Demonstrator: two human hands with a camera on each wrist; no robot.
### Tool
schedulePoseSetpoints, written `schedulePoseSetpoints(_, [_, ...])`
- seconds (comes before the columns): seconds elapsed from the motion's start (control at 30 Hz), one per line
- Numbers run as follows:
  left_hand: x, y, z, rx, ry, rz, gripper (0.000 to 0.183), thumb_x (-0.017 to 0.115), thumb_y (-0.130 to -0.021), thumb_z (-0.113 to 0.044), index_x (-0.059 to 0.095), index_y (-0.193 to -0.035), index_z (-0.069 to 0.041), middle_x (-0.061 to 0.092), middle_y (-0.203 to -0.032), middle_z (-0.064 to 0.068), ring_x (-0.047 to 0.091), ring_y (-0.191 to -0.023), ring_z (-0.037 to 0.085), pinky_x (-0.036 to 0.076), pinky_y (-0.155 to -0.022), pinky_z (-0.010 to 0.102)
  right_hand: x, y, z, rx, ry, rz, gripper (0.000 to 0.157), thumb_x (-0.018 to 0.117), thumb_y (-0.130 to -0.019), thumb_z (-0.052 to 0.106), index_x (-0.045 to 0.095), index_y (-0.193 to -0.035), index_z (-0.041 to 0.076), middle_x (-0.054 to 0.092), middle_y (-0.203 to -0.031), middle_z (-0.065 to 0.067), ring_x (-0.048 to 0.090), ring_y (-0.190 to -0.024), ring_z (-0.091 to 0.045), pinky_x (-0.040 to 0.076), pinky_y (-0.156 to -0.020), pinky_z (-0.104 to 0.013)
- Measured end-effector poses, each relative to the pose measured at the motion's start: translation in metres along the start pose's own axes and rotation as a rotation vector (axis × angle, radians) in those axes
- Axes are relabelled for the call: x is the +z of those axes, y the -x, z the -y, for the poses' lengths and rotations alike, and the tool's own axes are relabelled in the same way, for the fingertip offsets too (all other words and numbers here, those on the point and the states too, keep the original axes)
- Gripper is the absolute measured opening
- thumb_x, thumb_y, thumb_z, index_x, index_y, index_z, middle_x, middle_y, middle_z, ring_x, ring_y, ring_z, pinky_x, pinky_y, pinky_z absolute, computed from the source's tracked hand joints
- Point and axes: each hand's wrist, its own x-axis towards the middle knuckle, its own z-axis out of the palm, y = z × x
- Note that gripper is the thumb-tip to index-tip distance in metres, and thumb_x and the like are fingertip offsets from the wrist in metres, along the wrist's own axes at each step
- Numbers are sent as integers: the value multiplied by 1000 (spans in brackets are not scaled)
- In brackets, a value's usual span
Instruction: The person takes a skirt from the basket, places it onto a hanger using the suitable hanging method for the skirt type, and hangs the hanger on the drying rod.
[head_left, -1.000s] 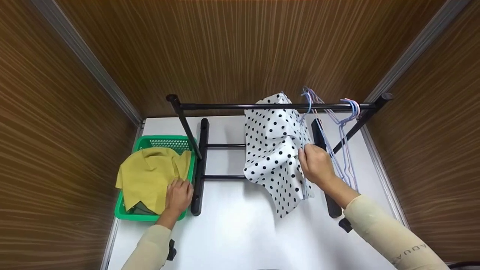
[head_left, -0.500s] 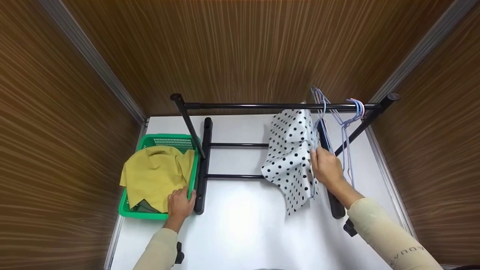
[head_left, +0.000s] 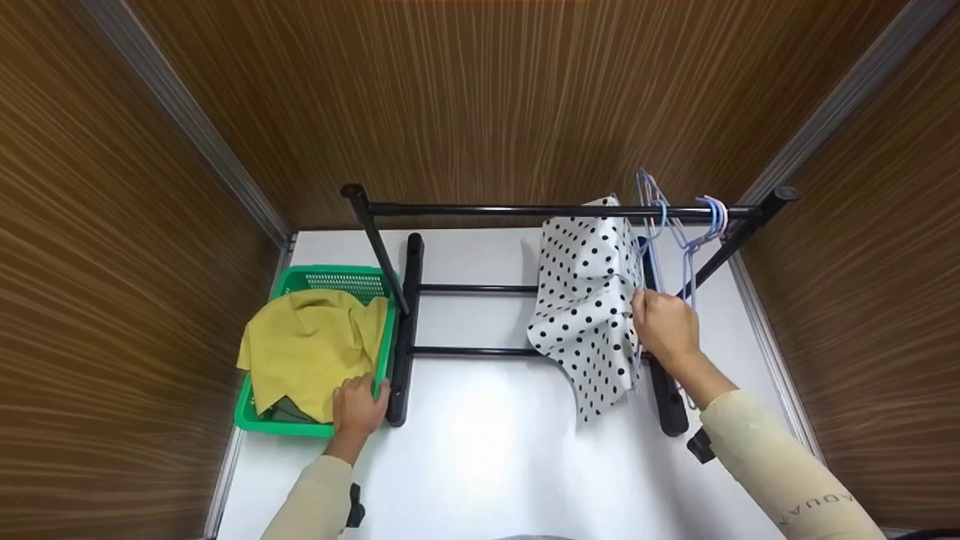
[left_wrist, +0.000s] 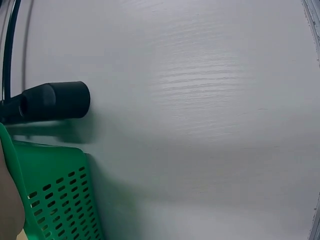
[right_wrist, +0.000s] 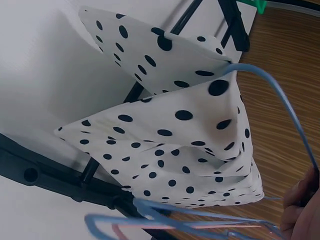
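A white cloth with black dots (head_left: 581, 300) hangs draped on a blue wire hanger (right_wrist: 282, 100) at the right part of the rack. My right hand (head_left: 666, 326) grips the hanger's wire beside the cloth, below the rack's top bar (head_left: 465, 211). The fingers (right_wrist: 295, 202) show at the edge of the right wrist view. At the left, my left hand (head_left: 358, 405) holds the front right corner of the green basket (head_left: 277, 428), with its thumb outside the rim. A yellow cloth (head_left: 311, 345) lies in the basket, heaped over a dark green one.
Several blue and pink hangers (head_left: 688, 259) hang near the bar's right end. The black rack stands on feet (head_left: 406, 360) joined by two low rods (head_left: 476, 351). The white table (head_left: 465, 457) extends in front. Brown wood-grain panels (head_left: 480, 97) enclose the sides and back.
My right hand has moved right, and the dotted cloth and its hanger have shifted right along the bar toward the other hangers. The left hand stays at the basket's corner.
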Motion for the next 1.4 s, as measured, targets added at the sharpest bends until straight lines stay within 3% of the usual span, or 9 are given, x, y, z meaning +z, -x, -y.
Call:
schedulePoseSetpoints(0.37, [-9, 19, 11, 96, -14, 22, 34, 58, -96, -30, 72, -108, -2, 71, -95, 15, 60, -86, 32, 43, -75, 44, -21, -10, -10, 90, 54, 161, 49, 40, -101, 19, 44, -55, 3, 57, -56, -30, 56, -49, -51, 43, -45, -62])
schedulePoseSetpoints(0.67, [-9, 12, 9, 97, 16, 9, 30, 59, -93, -24, 73, -103, 0, 71, -87, 14, 62, -80, 32, 49, -74, 47, -45, -18, -26, 244, 84, 274, 54, 36, -101, 25, 57, -62, -4, 60, -70, -40, 58, -60, -58, 43, -50, -65])
schedulePoseSetpoints(0.87, [-8, 12, 9, 89, 21, -11, 26, 61, -91, -24, 73, -96, -2, 70, -82, 12, 61, -77, 31, 48, -73, 46, -56, -19, -37, 258, 129, 295, 51, 39, -98, 26, 55, -58, 0, 61, -71, -39, 59, -62, -57, 42, -50, -64])
schedulePoseSetpoints(1.1, [-14, 13, -1, 78, 3, 15, 23, 60, -92, -24, 71, -91, -4, 67, -78, 10, 59, -75, 30, 48, -73, 46, -60, -21, -48, 226, 106, 296, 50, 45, -97, 27, 47, -50, 9, 60, -64, -31, 57, -55, -51, 40, -46, -59])
schedulePoseSetpoints(1.23, [-16, 20, -3, 82, -5, -19, 21, 62, -89, -22, 71, -86, -4, 65, -73, 9, 58, -71, 28, 47, -68, 45, -56, -17, -52, 209, 78, 272, 51, 47, -97, 28, 45, -48, 13, 61, -62, -28, 58, -54, -49, 40, -46, -59])
schedulePoseSetpoints(1.4, [-20, 18, -9, 102, -15, -49, 18, 63, -87, -21, 68, -79, -4, 61, -67, 8, 55, -66, 27, 45, -64, 43, -56, -18, -56, 180, 64, 229, 49, 54, -94, 28, 44, -48, 15, 56, -54, -16, 53, -48, -39, 36, -42, -52])
